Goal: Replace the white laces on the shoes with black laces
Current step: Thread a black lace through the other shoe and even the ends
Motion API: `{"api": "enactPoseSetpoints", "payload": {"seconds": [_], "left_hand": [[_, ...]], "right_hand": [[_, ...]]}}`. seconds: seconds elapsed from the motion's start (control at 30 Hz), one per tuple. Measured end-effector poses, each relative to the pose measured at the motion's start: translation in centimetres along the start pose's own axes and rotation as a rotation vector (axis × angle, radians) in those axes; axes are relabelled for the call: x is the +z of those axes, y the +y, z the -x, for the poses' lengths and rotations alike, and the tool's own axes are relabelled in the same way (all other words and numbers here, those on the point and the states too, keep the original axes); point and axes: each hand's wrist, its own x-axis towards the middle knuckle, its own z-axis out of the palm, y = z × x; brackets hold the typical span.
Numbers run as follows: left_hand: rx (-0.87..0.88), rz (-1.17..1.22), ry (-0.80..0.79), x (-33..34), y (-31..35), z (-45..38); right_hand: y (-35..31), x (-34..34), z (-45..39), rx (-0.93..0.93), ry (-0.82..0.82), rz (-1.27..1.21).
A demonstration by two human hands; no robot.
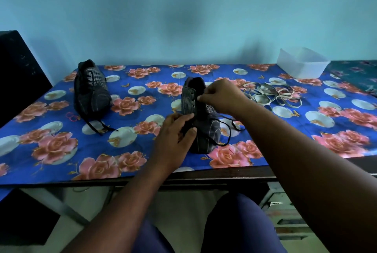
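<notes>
The near shoe [201,118] stands on the counter [61,150] in front of the person, toe toward them, with a black lace [226,130] partly threaded and its loose ends trailing over the toe and onto the cloth at the right. The right hand [221,95] pinches the lace at the upper eyelets, fingertips closed on it. The left hand [175,140] grips the shoe's side near the toe, steadying it, and a bit of lace seems to run under its thumb.

The other shoe [90,89] sits well apart at the left, already carrying a black lace whose ends lie on the cloth. The removed white laces [271,95] lie in a loose heap to the right, near a clear plastic tub [304,65] at the back corner.

From here, the likely slip is an uneven pull: if the right hand draws hard while the left eases off, the shoe could tip or slide on the slick cloth. The dark lace against dark fabric in dim light also invites a skipped eyelet.
</notes>
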Motion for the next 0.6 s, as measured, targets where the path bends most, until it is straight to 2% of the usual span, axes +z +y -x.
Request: {"api": "enactPoseSetpoints", "payload": {"seconds": [0.07,0.23,0.3,0.37,0.43,0.5,0.53,0.6], "left_hand": [[0.014,-0.029,-0.003,0.0,-0.1,0.0],[-0.008,-0.027,-0.026,0.0,-0.1,-0.1],[-0.01,-0.015,-0.028,0.1,-0.3,-0.1],[-0.008,-0.006,-0.024,0.1,-0.5,0.0],[-0.018,0.002,-0.02,0.1,-0.6,0.0],[-0.022,-0.004,-0.016,0.2,-0.7,-0.1],[-0.016,-0.01,-0.014,0.2,-0.7,-0.2],[0.004,-0.032,-0.009,0.3,-0.8,-0.3]], "right_hand": [[-1.1,-0.4,-0.4,-0.026,0.037,-0.126],[-1.4,-2.1,-2.7,-0.028,0.433,-0.423],[-0.5,-2.7,-3.4,0.011,0.479,-0.487],[0.7,-2.9,-3.4,0.053,0.292,-0.502],[2.0,-2.7,-2.4,0.06,0.047,-0.288],[3.5,-2.4,-0.9,0.013,-0.031,0.002],[4.1,-2.2,0.0,-0.019,-0.041,0.071],[5.0,-1.8,1.9,-0.077,-0.111,0.039]]}}
